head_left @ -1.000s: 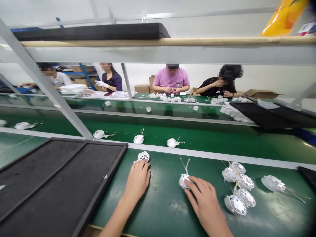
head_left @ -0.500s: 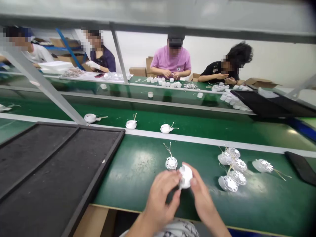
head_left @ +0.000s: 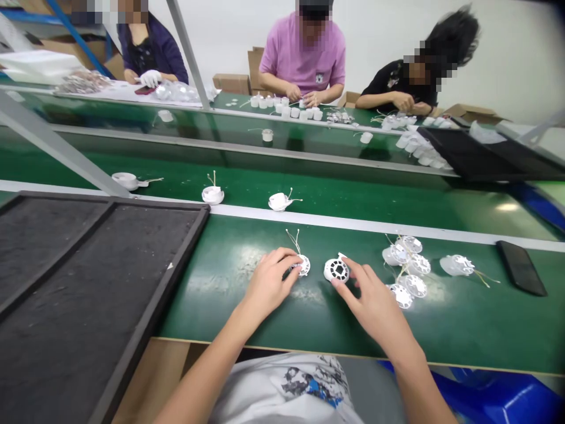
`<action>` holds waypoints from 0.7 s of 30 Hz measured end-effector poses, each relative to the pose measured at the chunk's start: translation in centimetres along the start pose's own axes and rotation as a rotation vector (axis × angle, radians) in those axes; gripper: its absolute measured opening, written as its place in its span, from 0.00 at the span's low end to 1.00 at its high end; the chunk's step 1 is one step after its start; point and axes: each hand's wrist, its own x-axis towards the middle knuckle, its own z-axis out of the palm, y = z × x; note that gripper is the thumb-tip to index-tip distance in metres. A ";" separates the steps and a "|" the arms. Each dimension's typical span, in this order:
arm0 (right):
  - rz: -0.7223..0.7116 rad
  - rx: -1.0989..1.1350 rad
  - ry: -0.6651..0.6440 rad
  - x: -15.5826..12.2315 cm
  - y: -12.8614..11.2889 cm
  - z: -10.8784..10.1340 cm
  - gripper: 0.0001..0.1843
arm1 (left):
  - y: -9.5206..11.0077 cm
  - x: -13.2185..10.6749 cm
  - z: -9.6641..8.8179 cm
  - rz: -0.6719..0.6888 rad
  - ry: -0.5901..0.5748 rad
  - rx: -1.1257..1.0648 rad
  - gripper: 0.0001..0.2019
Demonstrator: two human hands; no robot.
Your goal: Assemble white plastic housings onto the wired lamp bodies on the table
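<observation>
My right hand grips a white round slotted housing with a small tab, thumb below and fingers at its upper right edge. It is held low over the green bench, slotted face up. To its left, my left hand has thumb and fingers closed around the left side of a white slotted disc. Two thin pale wires stick up behind this disc. Part of the disc is hidden by the fingers. Right of my hands lies a cluster of similar clear-and-white parts with wires.
A black tray covers the left of the bench. At right lie a single wired part and a black phone. White housings stand on the green belt beyond a pale rail. Several people work across it.
The white housing has been turned slotted face up and lowered to the right, now in my right hand alone. My left hand has let go of it and moved to the wired disc.
</observation>
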 end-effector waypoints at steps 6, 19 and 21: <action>-0.052 0.099 0.039 1.1 -0.2 1.8 0.27 | -0.2 1.2 -0.6 0.061 -0.045 0.089 0.12; -0.115 0.068 -0.101 4.7 0.0 0.8 0.30 | -1.4 1.9 -1.2 -0.022 -0.273 -0.007 0.20; -0.127 0.122 -0.105 5.3 -0.1 0.5 0.29 | -1.5 2.0 -1.0 -0.019 -0.275 -0.005 0.20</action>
